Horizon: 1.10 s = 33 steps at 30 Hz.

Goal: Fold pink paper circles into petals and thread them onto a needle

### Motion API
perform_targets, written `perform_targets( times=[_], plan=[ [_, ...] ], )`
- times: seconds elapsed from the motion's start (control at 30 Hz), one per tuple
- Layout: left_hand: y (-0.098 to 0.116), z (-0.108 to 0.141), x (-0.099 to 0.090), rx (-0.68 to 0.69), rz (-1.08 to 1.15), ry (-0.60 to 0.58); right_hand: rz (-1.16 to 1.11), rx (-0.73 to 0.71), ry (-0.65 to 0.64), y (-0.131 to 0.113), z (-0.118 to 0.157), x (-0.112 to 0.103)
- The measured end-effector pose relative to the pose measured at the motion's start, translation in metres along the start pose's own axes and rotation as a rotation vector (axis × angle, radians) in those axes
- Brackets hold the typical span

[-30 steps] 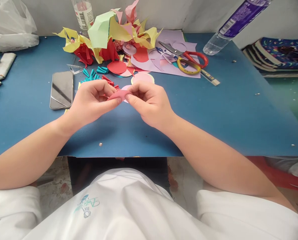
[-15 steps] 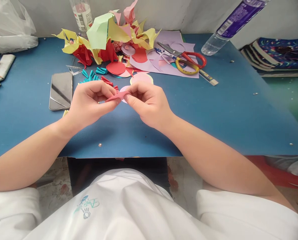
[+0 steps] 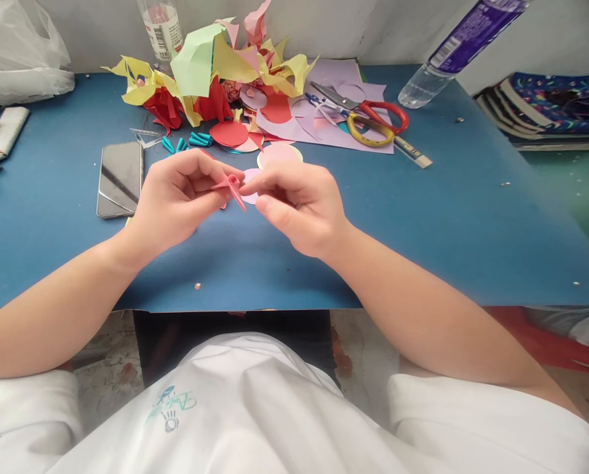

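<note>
On my remote feed, the left hand (image 3: pixel 178 187) pinches a pinkish-red rolled paper piece (image 3: pixel 234 187) above the blue tabletop (image 3: pixel 413 224) — likely to stop it uncurling. The right hand (image 3: pixel 304 204) hovers at its edge, thumb parted — whether gripping, I can't tell.

The phone (image 3: pixel 120 181) lies left of the hands (image 3: pixel 178 189).

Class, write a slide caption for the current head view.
Above a blue table, the left hand pinches a partly rolled pink paper, the right hand close beside it.
</note>
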<state>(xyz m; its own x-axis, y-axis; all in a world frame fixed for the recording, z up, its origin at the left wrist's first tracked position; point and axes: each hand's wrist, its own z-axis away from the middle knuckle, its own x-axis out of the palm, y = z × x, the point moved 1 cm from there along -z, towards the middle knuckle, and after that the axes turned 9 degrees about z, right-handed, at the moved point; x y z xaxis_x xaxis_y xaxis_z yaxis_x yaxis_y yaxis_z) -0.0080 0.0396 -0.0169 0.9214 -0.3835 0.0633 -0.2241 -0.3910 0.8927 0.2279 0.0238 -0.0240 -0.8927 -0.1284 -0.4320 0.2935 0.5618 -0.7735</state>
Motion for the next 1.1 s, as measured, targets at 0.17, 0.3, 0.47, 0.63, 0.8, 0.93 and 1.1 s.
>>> perform_targets(
  times=[0.17, 0.3, 0.47, 0.63, 0.8, 0.93, 1.1],
  plan=[
    [-0.001, -0.004, -0.001, -0.133, 0.083, -0.071, -0.034, -0.015, 0.09, 0.001, -0.004, 0.001],
    [-0.003, -0.004, -0.001, -0.198, 0.106, -0.097, 0.037, -0.089, 0.056, 0.002, -0.006, 0.001],
    [-0.002, -0.004, -0.001, -0.226, 0.079, -0.056, 0.182, -0.057, -0.024, 0.0, -0.005, -0.003],
    [0.005, -0.004, -0.001, -0.133, -0.013, -0.028, 0.111, 0.101, -0.092, 0.003, -0.008, -0.003],
    [0.004, -0.001, -0.001, -0.013, -0.169, -0.051, 0.097, 0.095, -0.116, 0.013, -0.01, 0.002],
    [0.001, 0.0, -0.002, -0.002, -0.238, -0.033, 0.125, 0.064, -0.125, 0.016, -0.008, 0.002],
    [0.0, 0.002, -0.002, 0.006, -0.279, -0.049, 0.077, 0.138, -0.152, 0.014, -0.007, 0.0]
  ],
)
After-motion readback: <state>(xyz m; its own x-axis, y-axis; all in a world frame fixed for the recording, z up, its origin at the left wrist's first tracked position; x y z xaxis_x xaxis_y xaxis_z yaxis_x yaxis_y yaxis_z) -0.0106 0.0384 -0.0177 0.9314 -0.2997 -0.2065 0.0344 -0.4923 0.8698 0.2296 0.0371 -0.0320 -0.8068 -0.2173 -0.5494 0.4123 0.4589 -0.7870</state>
